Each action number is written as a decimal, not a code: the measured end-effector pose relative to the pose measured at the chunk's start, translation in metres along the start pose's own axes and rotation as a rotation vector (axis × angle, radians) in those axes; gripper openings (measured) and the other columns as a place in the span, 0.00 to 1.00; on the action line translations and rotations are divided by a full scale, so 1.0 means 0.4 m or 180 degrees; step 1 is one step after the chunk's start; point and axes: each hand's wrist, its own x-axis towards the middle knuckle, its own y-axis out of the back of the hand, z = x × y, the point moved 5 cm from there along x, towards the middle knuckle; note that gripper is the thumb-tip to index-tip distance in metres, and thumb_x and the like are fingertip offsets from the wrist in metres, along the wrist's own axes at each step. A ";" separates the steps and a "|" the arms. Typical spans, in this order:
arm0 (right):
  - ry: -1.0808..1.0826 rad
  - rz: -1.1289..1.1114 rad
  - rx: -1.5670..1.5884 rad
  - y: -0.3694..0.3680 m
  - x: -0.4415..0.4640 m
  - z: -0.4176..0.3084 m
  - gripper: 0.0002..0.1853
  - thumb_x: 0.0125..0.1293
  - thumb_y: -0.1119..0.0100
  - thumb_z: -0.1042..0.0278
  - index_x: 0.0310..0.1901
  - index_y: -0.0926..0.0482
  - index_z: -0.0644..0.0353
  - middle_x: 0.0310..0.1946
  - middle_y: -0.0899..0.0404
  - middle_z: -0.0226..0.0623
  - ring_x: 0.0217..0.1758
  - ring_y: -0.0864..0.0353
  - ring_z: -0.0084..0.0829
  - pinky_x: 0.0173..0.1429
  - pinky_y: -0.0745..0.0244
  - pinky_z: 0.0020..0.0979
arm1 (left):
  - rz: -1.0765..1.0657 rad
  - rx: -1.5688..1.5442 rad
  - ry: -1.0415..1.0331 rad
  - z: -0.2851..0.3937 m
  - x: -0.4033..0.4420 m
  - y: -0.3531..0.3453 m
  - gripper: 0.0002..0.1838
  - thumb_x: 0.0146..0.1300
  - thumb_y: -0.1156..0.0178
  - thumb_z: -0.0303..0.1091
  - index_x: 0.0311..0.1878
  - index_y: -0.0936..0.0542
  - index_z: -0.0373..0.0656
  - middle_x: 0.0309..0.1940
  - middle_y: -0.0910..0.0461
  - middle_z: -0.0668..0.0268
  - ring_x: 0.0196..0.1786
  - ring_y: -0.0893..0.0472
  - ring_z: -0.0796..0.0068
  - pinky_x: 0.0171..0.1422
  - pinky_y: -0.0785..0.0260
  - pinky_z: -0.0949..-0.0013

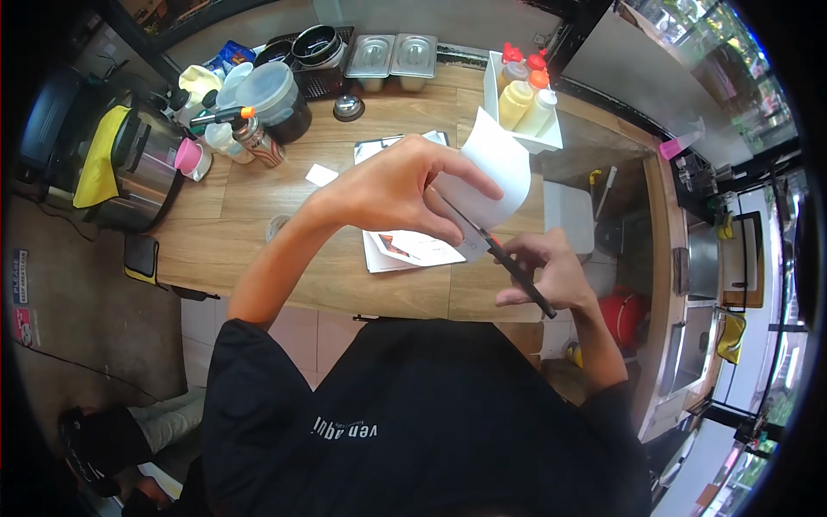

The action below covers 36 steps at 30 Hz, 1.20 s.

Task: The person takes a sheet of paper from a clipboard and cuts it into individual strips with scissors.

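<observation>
My left hand grips a white sheet of paper, with the thumb and forefinger set apart around its near part. The sheet curls upward beyond my fingers. In my right hand is a pair of scissors with black handles, the fingers partly hidden behind them. Their thin metal blades point up and left, against the lower part of the sheet. Below my left hand, printed papers with a red picture lie on the wooden table, and a clipboard shows partly behind the hand.
A white bin of squeeze bottles stands at the table's back right. Lidded metal pans, a clear-lidded tub and a service bell sit along the back. A small white card lies left. Another person is at lower left.
</observation>
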 end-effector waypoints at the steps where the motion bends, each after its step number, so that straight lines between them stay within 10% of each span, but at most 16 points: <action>1: -0.0072 0.0001 -0.0165 0.000 0.001 0.002 0.28 0.42 0.15 0.51 0.36 0.16 0.67 0.15 0.28 0.25 0.17 0.32 0.15 0.24 0.39 0.20 | 0.0016 0.0122 -0.0087 0.001 -0.001 0.003 0.30 0.48 0.29 0.14 0.57 0.18 0.40 0.53 0.18 0.62 0.55 0.18 0.70 0.54 0.17 0.70; 15: -0.1641 0.0945 0.1127 -0.081 -0.240 0.313 0.20 0.51 0.21 0.71 0.42 0.19 0.70 0.15 0.25 0.25 0.16 0.26 0.14 0.21 0.32 0.17 | 0.1498 0.0857 0.0927 -0.612 -0.141 -0.077 0.31 0.46 0.23 0.27 0.57 0.19 0.40 0.50 0.16 0.56 0.47 0.15 0.67 0.50 0.22 0.67; 31: -0.1958 0.2199 0.2047 -0.283 -0.378 0.342 0.18 0.59 0.30 0.73 0.48 0.23 0.69 0.22 0.23 0.31 0.18 0.25 0.20 0.23 0.30 0.21 | 0.3894 -0.0441 0.0799 -0.693 -0.409 0.279 0.19 0.56 0.35 0.20 0.53 0.16 0.37 0.48 0.15 0.62 0.47 0.18 0.77 0.52 0.26 0.72; 36: -0.2207 0.2292 0.1784 -0.320 -0.420 0.293 0.18 0.57 0.29 0.73 0.47 0.23 0.69 0.20 0.23 0.30 0.18 0.25 0.20 0.23 0.31 0.21 | 0.2400 0.1346 0.1318 -0.796 -0.371 0.348 0.16 0.51 0.29 0.28 0.46 0.13 0.44 0.42 0.13 0.60 0.44 0.15 0.70 0.52 0.25 0.68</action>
